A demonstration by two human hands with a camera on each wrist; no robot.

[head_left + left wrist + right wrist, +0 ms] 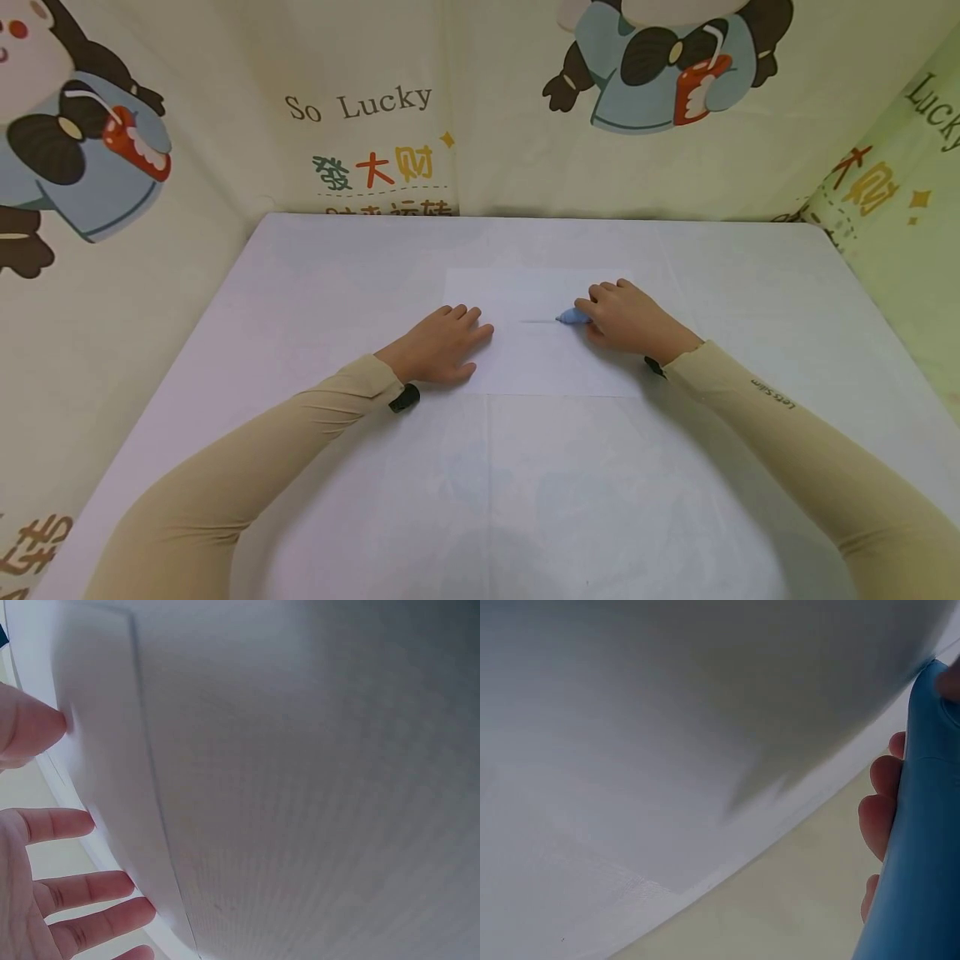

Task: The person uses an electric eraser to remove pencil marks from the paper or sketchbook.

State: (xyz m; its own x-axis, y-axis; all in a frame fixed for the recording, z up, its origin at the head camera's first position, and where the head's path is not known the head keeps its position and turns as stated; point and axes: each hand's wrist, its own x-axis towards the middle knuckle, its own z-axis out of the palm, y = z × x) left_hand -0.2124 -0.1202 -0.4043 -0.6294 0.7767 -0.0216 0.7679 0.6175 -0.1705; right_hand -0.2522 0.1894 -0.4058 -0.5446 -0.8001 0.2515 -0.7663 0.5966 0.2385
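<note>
A white sheet of paper (pixel 540 371) lies flat on the table. My right hand (pixel 626 321) grips a thick, light-blue pen-shaped tool (pixel 573 317), its pointed tip down at the sheet and aimed left. From that tip a faint thin line (pixel 536 322) runs leftward across the paper. In the right wrist view the tool's smooth blue body (pixel 922 847) fills the right side, with fingers curled behind it. My left hand (pixel 442 346) rests on the left part of the sheet, fingers spread, with fingertips (pixel 112 885) against the paper in the left wrist view.
A white-covered table (pixel 360 517) spreads around the sheet, creased along its middle. Cream curtains (pixel 495 150) printed with cartoon figures and lettering hang behind and at both sides. Dark wrist devices (pixel 405 398) sit under both beige sleeves (pixel 300 433).
</note>
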